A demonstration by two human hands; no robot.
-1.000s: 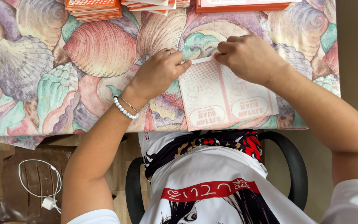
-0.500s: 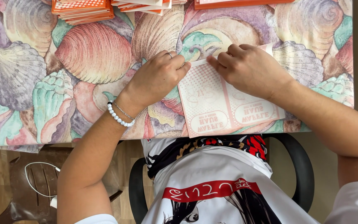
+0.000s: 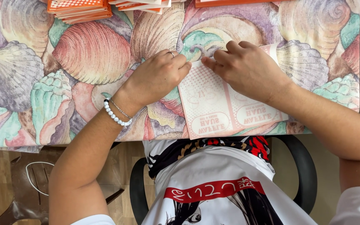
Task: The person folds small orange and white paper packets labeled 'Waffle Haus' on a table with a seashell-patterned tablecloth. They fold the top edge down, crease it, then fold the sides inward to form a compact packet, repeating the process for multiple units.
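A flat pink-and-white printed cardboard sheet (image 3: 213,108) lies on the table with the seashell-patterned cloth (image 3: 63,83), near its front edge. My left hand (image 3: 157,77), with a bead bracelet at the wrist and a ring, presses its fingertips on the sheet's upper left corner. My right hand (image 3: 246,68) lies palm down over the sheet's upper right part, with the fingers bent at its top edge. The fingertips of both hands nearly meet at the top of the sheet.
Stacks of orange flat cards (image 3: 80,9) and more orange and white sheets (image 3: 142,5) line the table's far edge. Below the table are a black chair (image 3: 305,175), a brown chair with a white cable (image 3: 34,183) and wood flooring.
Both hands have slid a little along the sheet's top edge and press lower on it. The view has shifted, so the table and sheet sit slightly lower in the picture.
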